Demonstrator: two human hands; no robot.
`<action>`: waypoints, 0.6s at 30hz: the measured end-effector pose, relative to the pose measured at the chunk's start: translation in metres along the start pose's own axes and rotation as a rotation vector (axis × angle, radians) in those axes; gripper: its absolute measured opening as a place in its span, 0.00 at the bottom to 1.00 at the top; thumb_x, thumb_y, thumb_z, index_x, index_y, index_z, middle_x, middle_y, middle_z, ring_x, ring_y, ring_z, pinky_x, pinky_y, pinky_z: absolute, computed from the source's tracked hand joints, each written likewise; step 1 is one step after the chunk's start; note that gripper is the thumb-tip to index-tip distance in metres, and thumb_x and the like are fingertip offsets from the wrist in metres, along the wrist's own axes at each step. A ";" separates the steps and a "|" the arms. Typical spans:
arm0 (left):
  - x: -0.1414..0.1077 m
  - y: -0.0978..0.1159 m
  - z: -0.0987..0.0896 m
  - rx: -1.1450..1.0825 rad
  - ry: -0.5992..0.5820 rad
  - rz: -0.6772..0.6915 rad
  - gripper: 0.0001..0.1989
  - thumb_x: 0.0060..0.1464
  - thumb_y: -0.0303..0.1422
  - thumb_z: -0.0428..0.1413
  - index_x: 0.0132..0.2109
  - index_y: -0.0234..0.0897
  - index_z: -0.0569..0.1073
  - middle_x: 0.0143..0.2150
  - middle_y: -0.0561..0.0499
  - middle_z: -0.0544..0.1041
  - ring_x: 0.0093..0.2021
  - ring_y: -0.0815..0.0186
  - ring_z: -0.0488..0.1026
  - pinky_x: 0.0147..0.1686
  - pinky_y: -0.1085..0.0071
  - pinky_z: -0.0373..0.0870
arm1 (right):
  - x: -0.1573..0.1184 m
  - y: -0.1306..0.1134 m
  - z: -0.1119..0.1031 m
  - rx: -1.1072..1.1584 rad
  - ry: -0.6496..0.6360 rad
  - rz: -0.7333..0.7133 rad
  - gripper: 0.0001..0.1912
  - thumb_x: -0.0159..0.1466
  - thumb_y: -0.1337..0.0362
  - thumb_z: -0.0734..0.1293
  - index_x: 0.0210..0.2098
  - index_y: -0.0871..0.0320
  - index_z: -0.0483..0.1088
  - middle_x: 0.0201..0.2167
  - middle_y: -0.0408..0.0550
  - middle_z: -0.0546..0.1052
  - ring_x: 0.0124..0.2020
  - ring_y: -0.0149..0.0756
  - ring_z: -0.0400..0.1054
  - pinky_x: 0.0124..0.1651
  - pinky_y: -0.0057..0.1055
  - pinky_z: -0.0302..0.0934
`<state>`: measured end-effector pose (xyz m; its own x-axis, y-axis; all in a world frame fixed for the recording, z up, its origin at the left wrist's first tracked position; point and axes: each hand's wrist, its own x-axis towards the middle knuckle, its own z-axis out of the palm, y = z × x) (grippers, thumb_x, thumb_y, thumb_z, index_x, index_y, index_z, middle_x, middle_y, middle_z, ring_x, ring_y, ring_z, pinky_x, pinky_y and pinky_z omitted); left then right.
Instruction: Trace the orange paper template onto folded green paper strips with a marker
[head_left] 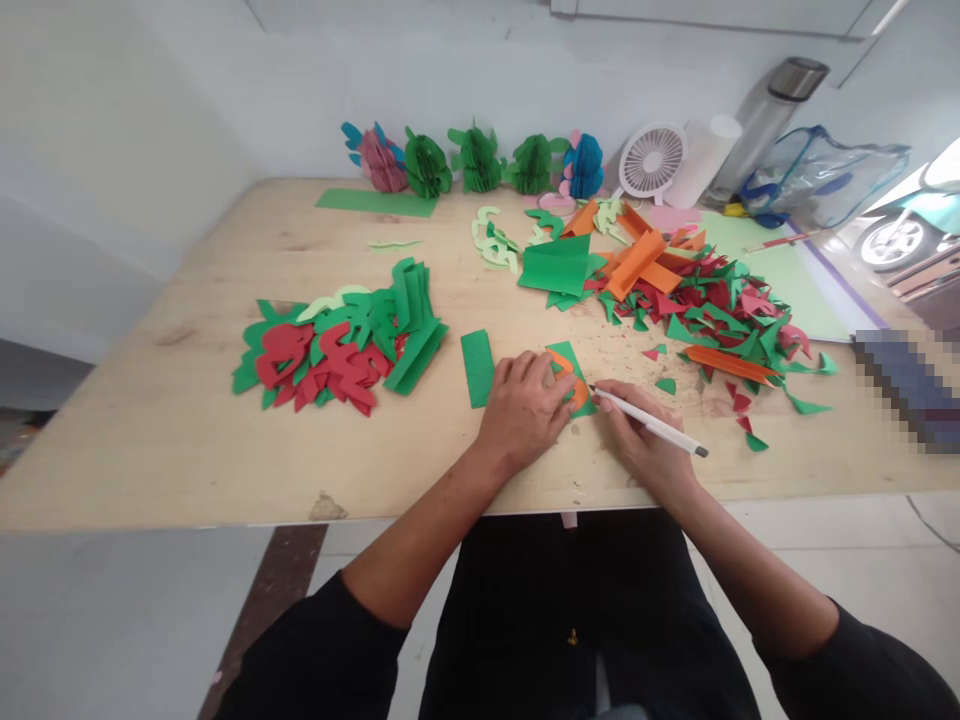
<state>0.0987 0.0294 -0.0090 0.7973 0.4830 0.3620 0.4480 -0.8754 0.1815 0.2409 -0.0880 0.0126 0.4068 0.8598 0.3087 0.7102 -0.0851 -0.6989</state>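
Note:
My left hand presses an orange paper cutout down onto a small green paper piece, its fingers bent and partly covering both. In my right hand is a white pen, its tip at the right edge of the orange cutout. Another green paper rectangle lies just left of my left hand. Further left is a pile of red paper cutouts mixed with green ones. Folded green strips rest at that pile's right side.
Red and green scraps with folded orange strips spread across the right. Honeycomb paper figures, a small white fan, a bottle and a clear pouch line the back. A blurred dark object sits far right.

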 end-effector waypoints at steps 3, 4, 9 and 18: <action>0.000 0.000 0.000 -0.007 -0.002 -0.003 0.14 0.63 0.39 0.51 0.51 0.42 0.76 0.55 0.41 0.70 0.55 0.50 0.64 0.52 0.51 0.62 | 0.000 0.003 0.003 -0.047 -0.017 -0.106 0.11 0.68 0.60 0.61 0.46 0.53 0.73 0.40 0.48 0.81 0.39 0.39 0.75 0.43 0.35 0.69; 0.000 0.000 0.000 -0.009 -0.004 -0.005 0.15 0.63 0.39 0.51 0.51 0.42 0.75 0.55 0.41 0.70 0.55 0.50 0.64 0.52 0.51 0.62 | -0.001 0.004 0.004 -0.066 -0.022 -0.130 0.12 0.68 0.60 0.61 0.46 0.53 0.73 0.39 0.48 0.81 0.38 0.38 0.74 0.42 0.35 0.69; 0.000 0.000 -0.001 -0.019 -0.012 -0.018 0.15 0.63 0.40 0.52 0.52 0.42 0.75 0.55 0.42 0.70 0.56 0.50 0.63 0.53 0.52 0.61 | -0.002 0.007 0.007 -0.126 -0.031 -0.201 0.12 0.68 0.62 0.60 0.48 0.53 0.73 0.37 0.48 0.80 0.36 0.38 0.73 0.40 0.35 0.69; 0.000 -0.004 -0.001 -0.044 -0.042 -0.019 0.14 0.61 0.38 0.54 0.53 0.43 0.75 0.56 0.43 0.70 0.56 0.51 0.63 0.54 0.52 0.61 | -0.001 0.007 0.005 -0.116 -0.053 -0.183 0.12 0.68 0.62 0.60 0.47 0.53 0.72 0.37 0.48 0.81 0.36 0.38 0.73 0.40 0.35 0.69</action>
<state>0.0964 0.0331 -0.0094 0.8057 0.4988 0.3195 0.4454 -0.8657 0.2284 0.2422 -0.0871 0.0041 0.2362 0.8911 0.3874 0.8320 0.0205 -0.5545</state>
